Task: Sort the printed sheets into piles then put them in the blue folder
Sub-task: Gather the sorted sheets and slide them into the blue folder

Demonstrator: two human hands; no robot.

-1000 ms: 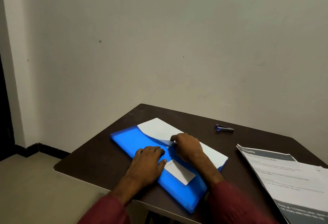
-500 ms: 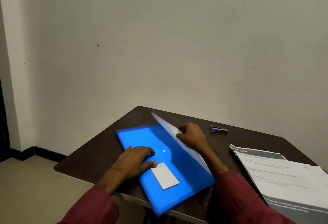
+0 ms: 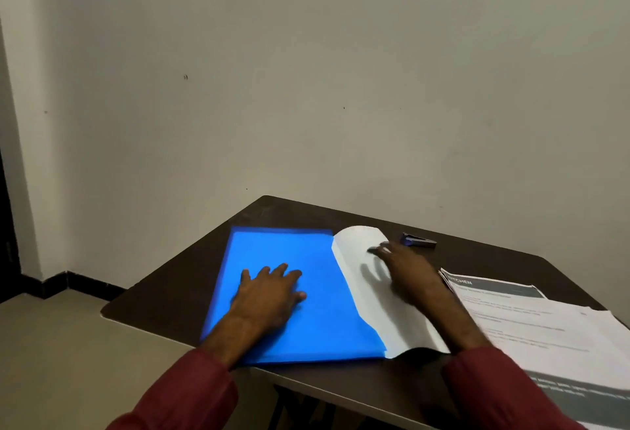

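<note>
Blue folder (image 3: pixel 300 293) lies mid-frame on the counter (image 3: pixel 163 296), left hand (image 3: pixel 269 293) spread flat pinning it. Right hand (image 3: pixel 405 269), fingers splayed, presses the pale flap (image 3: pixel 368 293) open. Printed sheets (image 3: pixel 531 324) wait lower right. Best to keep that flap wide and slide them in squarely.

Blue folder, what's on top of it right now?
The left hand lies flat on the blue folder, and the right hand presses its opened flap. Whatever is inside stays hidden.
</note>
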